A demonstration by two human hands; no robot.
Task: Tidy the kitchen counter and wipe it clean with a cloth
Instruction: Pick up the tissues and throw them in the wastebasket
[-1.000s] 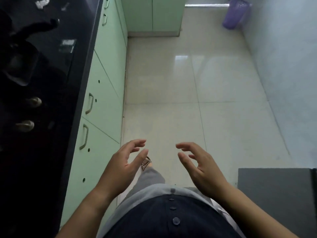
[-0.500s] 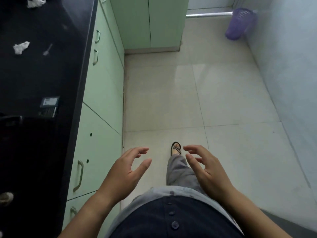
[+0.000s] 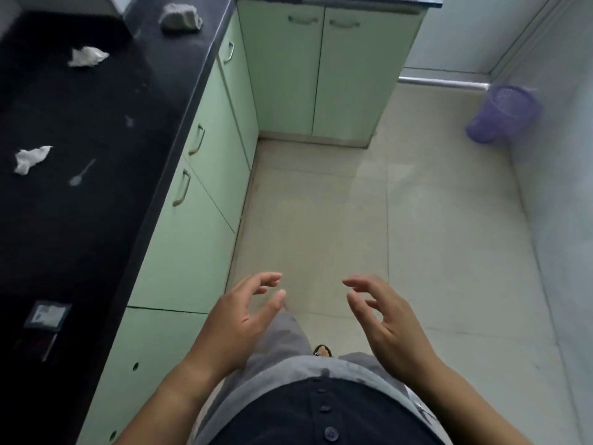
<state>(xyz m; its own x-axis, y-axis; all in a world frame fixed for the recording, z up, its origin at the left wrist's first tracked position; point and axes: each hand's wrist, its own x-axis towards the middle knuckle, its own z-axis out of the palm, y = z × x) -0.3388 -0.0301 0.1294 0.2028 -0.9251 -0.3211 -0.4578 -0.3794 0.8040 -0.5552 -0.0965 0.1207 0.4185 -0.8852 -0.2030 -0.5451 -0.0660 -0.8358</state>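
Note:
A black kitchen counter [image 3: 106, 220] runs along the left. On it lie two crumpled white tissues [image 3: 86, 56] [image 3: 30, 159], a small spoon [image 3: 81, 173], a grey crumpled cloth [image 3: 181, 16] near the far corner, and a small dark packet [image 3: 48, 316] near me. My left hand [image 3: 239, 319] and my right hand [image 3: 382, 316] hang in front of my waist over the floor, fingers loosely curled, holding nothing. Both are well to the right of the counter edge.
Pale green cabinets [image 3: 205, 194] with handles stand under the counter and across the far end [image 3: 321, 69]. A purple plastic basket [image 3: 502, 118] stands in the far right corner by the wall. Beige floor tiles [image 3: 353, 220] stretch ahead.
The view has travelled forward along the counter, bringing the tissues, spoon and cloth closer. My hands have kept the same loose pose in front of my body.

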